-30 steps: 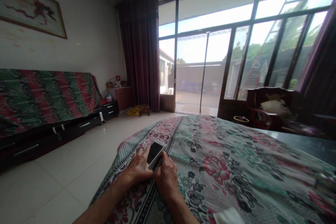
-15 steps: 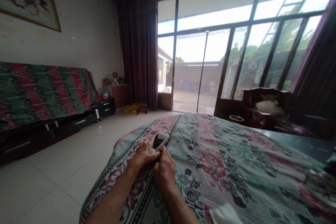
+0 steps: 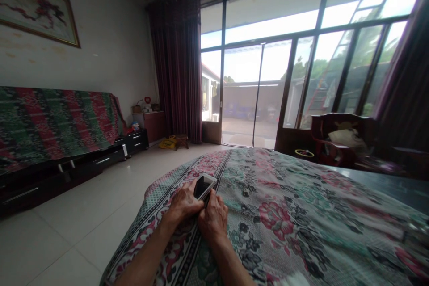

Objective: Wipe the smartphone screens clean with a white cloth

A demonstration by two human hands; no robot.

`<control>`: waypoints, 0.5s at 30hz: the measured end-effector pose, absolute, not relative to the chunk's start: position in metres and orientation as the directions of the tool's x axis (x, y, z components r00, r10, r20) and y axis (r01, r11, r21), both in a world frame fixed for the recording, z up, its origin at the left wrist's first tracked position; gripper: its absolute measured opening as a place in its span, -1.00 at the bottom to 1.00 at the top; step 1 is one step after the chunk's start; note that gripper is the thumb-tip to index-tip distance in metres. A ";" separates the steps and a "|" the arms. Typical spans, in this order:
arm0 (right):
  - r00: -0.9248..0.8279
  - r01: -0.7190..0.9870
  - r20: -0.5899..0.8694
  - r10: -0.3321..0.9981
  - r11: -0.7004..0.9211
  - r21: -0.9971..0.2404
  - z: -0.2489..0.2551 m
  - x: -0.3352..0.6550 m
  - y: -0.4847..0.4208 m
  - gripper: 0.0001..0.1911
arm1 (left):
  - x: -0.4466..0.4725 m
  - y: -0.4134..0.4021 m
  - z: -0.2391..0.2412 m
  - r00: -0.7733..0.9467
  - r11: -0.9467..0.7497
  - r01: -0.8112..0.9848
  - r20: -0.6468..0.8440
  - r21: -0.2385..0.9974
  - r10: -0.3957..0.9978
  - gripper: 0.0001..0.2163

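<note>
A white-edged smartphone (image 3: 205,186) with a dark screen is tilted over the flowered bedspread (image 3: 241,214). My left hand (image 3: 185,201) is closed around its left and lower side, thumb along the near edge. At the lower right corner, my right hand (image 3: 213,216) has its fingers curled against the phone; some of its fingertips are hidden. Both forearms reach in from the bottom over the bedspread. A white scrap of something (image 3: 295,279) shows at the bottom edge, too cut off to name.
To the left stands a low black cabinet (image 3: 100,161) under a red and green striped cloth (image 3: 56,120). A yellow bag (image 3: 167,143) and a small stool (image 3: 182,141) are by the curtain (image 3: 177,76). A dark wooden chair (image 3: 338,152) stands at the right, before the windows.
The view has shifted slightly, with the room sitting a little lower. The phone's screen faces me more fully, and my right hand is a little lower and farther right. Both hands stay on the phone.
</note>
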State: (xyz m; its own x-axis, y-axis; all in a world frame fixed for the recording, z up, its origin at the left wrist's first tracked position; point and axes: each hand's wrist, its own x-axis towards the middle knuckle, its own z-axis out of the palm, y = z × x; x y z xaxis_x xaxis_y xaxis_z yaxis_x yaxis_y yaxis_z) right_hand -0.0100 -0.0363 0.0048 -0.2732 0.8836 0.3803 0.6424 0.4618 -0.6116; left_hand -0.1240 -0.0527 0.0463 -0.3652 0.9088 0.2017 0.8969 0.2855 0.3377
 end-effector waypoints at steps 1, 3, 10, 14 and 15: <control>-0.276 0.642 0.382 0.882 0.465 -0.610 0.005 -0.010 -0.036 -0.37 | -0.125 -0.053 0.047 -0.357 0.279 0.900 0.198 0.333 0.913 -0.31; -0.282 0.645 0.382 0.880 0.469 -0.604 0.005 -0.010 -0.036 -0.36 | -0.128 -0.055 0.049 -0.343 0.272 0.906 0.186 0.325 0.921 -0.33; -0.294 0.657 0.361 0.885 0.462 -0.595 0.005 -0.010 -0.036 -0.34 | -0.131 -0.065 0.055 -0.345 0.291 0.904 0.133 0.312 0.929 -0.36; -0.284 0.650 0.362 0.888 0.456 -0.608 0.005 -0.011 -0.035 -0.36 | -0.128 -0.064 0.058 -0.367 0.321 0.902 0.121 0.288 0.922 -0.25; -0.277 0.647 0.360 0.891 0.450 -0.615 0.005 -0.011 -0.035 -0.37 | -0.127 -0.063 0.058 -0.374 0.332 0.902 0.115 0.277 0.920 -0.24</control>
